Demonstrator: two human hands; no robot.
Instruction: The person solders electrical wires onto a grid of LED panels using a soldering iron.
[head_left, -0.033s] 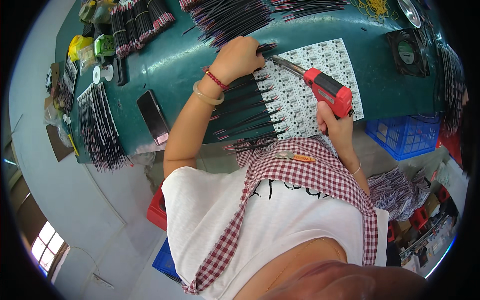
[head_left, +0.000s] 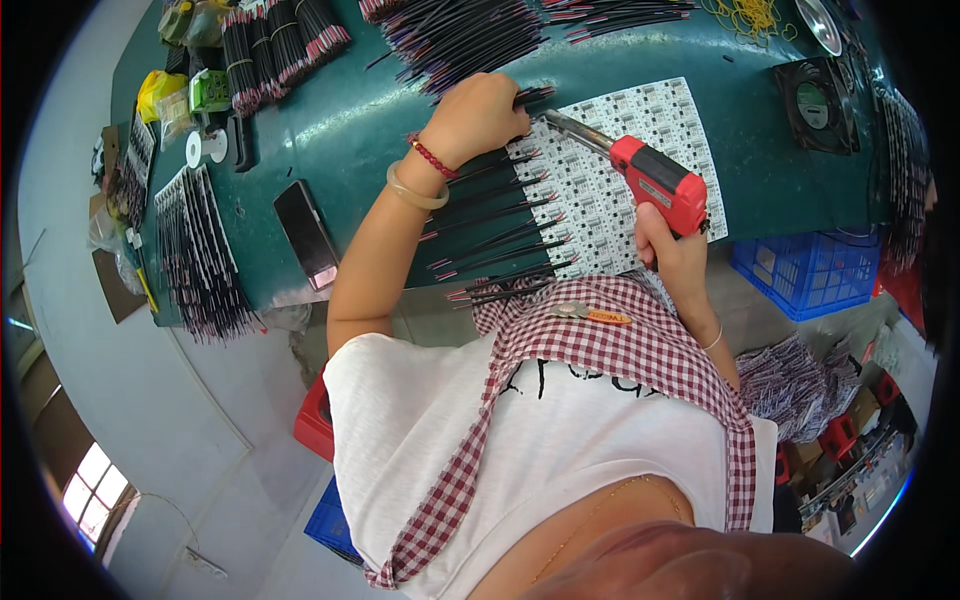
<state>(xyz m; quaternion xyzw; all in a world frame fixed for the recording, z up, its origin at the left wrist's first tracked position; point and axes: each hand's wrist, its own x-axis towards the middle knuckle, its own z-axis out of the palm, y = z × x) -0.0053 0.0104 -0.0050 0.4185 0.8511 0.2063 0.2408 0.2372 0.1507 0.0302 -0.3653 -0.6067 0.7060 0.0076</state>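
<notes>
My right hand [head_left: 672, 252] is wrapped round the grip of a red and black soldering gun [head_left: 660, 180]. Its metal tip reaches to the far left corner of a white sheet of printed circuit boards [head_left: 640, 150]. At that corner my left hand [head_left: 482, 118] is closed on black wires [head_left: 533, 97], whose ends stick out past the fingers near the tip. Below the left hand, a row of black wires with red and white ends [head_left: 505, 240] lies along the sheet's left edge. My left fingertips are partly hidden.
A large heap of black wires [head_left: 465, 40] lies beyond my left hand on the green table [head_left: 380, 120]. To the left are a phone [head_left: 305, 230] and finished-looking wired strips [head_left: 200, 250]. A black fan [head_left: 815, 105] stands at the right; a blue crate [head_left: 805, 275] sits below the edge.
</notes>
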